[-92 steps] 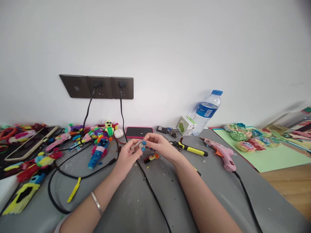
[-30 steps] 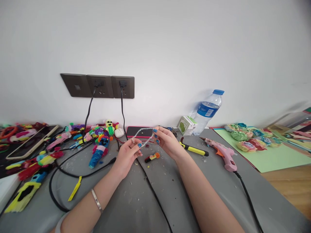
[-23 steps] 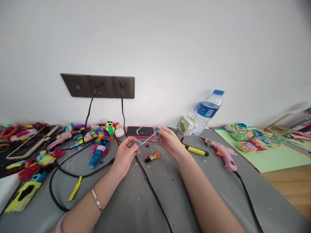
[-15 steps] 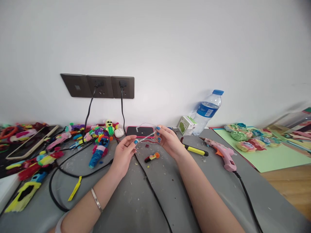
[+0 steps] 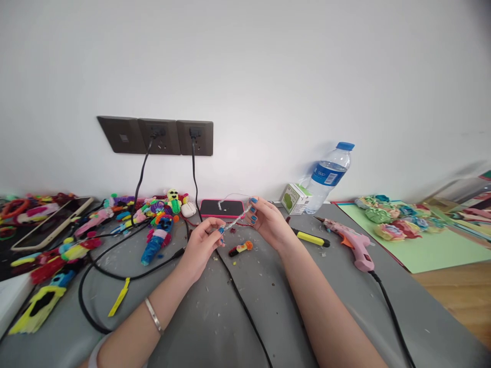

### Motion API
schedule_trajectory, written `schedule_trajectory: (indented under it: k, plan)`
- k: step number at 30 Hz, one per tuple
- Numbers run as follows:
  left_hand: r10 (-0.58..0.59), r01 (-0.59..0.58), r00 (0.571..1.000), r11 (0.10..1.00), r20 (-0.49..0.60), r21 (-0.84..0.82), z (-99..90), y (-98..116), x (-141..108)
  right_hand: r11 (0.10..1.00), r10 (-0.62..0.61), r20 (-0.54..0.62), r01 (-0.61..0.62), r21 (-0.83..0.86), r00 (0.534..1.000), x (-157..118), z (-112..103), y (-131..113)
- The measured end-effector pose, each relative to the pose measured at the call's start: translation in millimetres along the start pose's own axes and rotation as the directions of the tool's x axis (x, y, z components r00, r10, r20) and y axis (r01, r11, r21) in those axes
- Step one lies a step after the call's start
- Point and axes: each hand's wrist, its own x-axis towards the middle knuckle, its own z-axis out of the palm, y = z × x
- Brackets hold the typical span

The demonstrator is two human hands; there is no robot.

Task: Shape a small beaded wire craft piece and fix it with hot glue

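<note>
A silvery pipe cleaner (image 5: 235, 223) runs slantwise between my two hands, above the grey table. My left hand (image 5: 203, 245) pinches its lower end, and my right hand (image 5: 266, 220) pinches it higher up. From my right fingers a thin bare-looking wire arches back to the left, ending in a small silvery tuft (image 5: 220, 205) over the phone. Beneath my hands lies a small black, yellow and orange fuzzy piece (image 5: 241, 248). A phone with a pink edge (image 5: 220, 208) lies behind them near the wall.
Colourful pipe-cleaner figures (image 5: 157, 240) and a tablet-like device (image 5: 53, 225) crowd the left. At right are a yellow cutter (image 5: 310, 238), a pink glue gun (image 5: 358, 248), a small box (image 5: 295, 198), a water bottle (image 5: 328, 176) and green paper (image 5: 433, 253). Black cables (image 5: 233, 289) cross the table.
My left hand has shifted slightly right and down along the pipe cleaner. My right hand has moved only a little, and both still grip it.
</note>
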Motion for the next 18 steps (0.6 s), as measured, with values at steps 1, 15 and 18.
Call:
schedule_trajectory:
  k: [1,15,18]
  plan:
    - [-0.006,0.006,1.000,1.000,0.018,-0.001,0.4,0.6,-0.6,1.000,0.004,0.001,-0.004,0.001,1.000,0.1,-0.1,0.1]
    - [0.030,-0.029,0.998,0.999,0.055,-0.015,-0.6,0.6,-0.5,0.999,0.005,0.000,-0.005,0.047,1.000,-0.4,-0.7,-2.9]
    - [0.053,-0.052,0.998,0.998,0.044,-0.028,-0.4,0.7,-0.5,0.998,-0.003,-0.015,0.004,0.068,1.000,-0.1,-1.3,-3.6]
